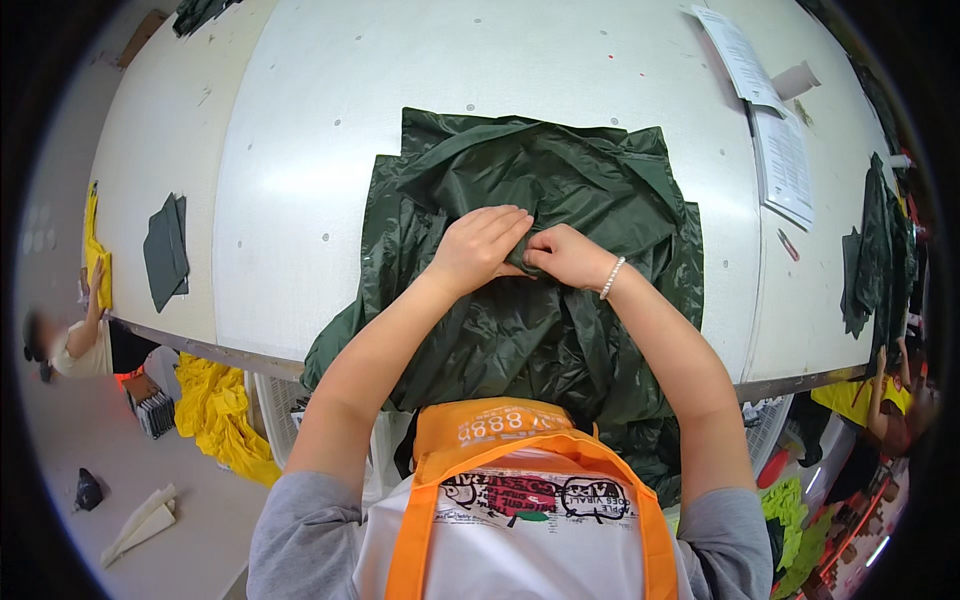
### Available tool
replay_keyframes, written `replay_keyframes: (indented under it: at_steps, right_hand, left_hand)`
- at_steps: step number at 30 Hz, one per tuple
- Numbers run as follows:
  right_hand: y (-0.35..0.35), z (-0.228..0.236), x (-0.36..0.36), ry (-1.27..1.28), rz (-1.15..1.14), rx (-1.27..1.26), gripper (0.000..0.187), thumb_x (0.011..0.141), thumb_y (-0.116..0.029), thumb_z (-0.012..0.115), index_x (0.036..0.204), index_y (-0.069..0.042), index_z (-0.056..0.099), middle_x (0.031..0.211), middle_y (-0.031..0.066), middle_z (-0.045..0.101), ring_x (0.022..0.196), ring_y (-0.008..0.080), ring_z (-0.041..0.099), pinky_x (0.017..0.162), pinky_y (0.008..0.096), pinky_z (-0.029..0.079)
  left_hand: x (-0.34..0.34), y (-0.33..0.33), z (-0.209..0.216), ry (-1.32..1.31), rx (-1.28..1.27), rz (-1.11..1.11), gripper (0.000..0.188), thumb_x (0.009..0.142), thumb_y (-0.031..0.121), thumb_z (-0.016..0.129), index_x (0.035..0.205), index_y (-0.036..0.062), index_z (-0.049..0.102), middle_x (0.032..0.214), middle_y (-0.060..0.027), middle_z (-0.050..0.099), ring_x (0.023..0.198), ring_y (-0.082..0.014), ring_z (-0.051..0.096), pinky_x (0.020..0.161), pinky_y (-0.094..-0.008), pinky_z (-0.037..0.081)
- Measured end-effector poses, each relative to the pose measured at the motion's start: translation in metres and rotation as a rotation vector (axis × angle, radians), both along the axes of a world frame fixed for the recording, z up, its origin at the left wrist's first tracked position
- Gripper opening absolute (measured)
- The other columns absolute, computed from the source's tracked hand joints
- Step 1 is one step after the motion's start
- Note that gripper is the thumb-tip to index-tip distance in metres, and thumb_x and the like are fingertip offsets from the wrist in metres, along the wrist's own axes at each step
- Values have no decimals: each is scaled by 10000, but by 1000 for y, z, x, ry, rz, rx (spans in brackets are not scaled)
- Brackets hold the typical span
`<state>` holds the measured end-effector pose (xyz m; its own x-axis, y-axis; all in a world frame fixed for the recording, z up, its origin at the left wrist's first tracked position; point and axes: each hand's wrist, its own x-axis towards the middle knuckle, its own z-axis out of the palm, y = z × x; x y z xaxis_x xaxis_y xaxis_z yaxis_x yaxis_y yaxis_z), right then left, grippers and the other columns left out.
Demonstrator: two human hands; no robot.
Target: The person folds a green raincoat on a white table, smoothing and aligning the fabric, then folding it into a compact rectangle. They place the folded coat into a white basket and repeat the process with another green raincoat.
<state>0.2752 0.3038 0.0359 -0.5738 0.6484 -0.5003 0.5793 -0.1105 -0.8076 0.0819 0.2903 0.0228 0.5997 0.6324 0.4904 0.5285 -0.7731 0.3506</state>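
Observation:
Spread on the table before me is a crumpled, shiny dark green waterproof-looking fabric [540, 345], its near part hanging over the front edge toward my apron. Both my hands meet near its middle. My left hand [483, 245] is closed on a fold, fingers pressed together and thumb beneath. Just beside it, my right hand [573, 257] has its fingers curled in a pinch on the same fabric. A beaded bracelet [612, 278] circles the right wrist. What lies between the fingertips is partly hidden by the hands.
The white table [310, 130] has folded dark green pieces [166, 250] at left. Paper sheets [782, 165] and a small red-handled tool [788, 245] lie at right. Yellow fabric [220, 410] hangs below left by a white basket [275, 410]. Other people work at both sides.

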Motion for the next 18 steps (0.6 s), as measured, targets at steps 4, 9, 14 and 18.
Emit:
replay_keyframes:
  at_steps: [4, 9, 14, 18]
  right_hand:
    - [-8, -2, 6, -50, -57, 63, 201, 849, -130, 566, 877, 65, 608, 831, 221, 629, 809, 355, 612, 705, 400, 461]
    - [-21, -40, 5, -241, -105, 435, 201, 817, -89, 586, 949, 59, 619, 910, 211, 605, 874, 343, 590, 761, 408, 495]
    - [-43, -74, -16, -477, -124, 839, 92, 746, -31, 593, 820, -7, 643, 891, 121, 554, 874, 298, 565, 729, 365, 532]
    - [-37, -72, -8, -323, -255, 896, 45, 711, -14, 585, 748, -17, 612, 839, 110, 544, 872, 293, 562, 714, 390, 518]
  left_hand:
    - [-13, 1, 5, -30, 18, 61, 690, 596, 417, 755, 1135, 19, 591, 1161, -125, 599, 1076, -297, 573, 901, -394, 456]
    - [-39, 17, 0, -73, 124, 624, 646, 763, 250, 737, 1307, 36, 461, 1331, -152, 465, 1095, -298, 545, 854, -364, 452]
    - [-45, 29, -11, -344, -850, 716, 427, 832, 160, 673, 1203, 42, 499, 1101, -138, 559, 764, -271, 644, 654, -315, 523]
    - [-31, 26, 9, -482, -282, 656, 187, 828, 122, 673, 944, 11, 576, 974, -120, 588, 720, -226, 630, 618, -300, 521]
